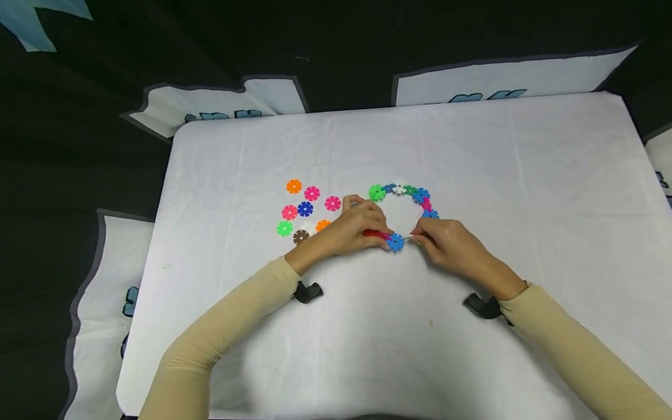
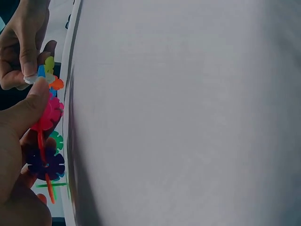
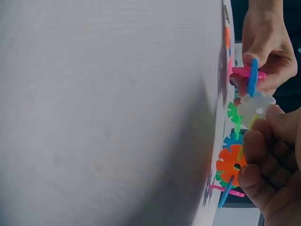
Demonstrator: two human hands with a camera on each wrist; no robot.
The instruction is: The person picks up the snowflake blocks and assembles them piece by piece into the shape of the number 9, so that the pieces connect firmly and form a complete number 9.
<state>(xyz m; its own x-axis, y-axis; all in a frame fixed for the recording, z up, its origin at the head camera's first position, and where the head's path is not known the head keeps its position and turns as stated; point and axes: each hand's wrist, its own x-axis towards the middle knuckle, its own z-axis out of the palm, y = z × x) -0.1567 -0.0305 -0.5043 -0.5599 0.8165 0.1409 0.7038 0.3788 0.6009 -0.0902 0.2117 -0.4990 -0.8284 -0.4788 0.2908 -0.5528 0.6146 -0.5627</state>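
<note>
Both hands work on a ring of notched plastic flower discs joined edge to edge. My left hand [image 1: 362,226] grips the near left part of the ring, by a pink disc [image 2: 49,115], with thumb and fingers curled round it. Just right of that hand shows a light blue disc [image 1: 395,242]. Between thumb and fingertips, my right hand [image 1: 451,248] pinches a white disc [image 3: 254,108], which meets the light blue one. An orange disc [image 3: 230,162] sits by the right fingers in the right wrist view. At the ring's far side are a green disc [image 1: 377,192] and a white disc [image 1: 399,188].
Loose discs lie left of the left hand, among them an orange one [image 1: 294,186], a dark blue one [image 1: 305,209], a light green one [image 1: 284,228] and a brown one [image 1: 301,236]. A white cloth [image 1: 525,175] covers the table. Black curtain-like fabric [image 1: 346,52] hangs behind.
</note>
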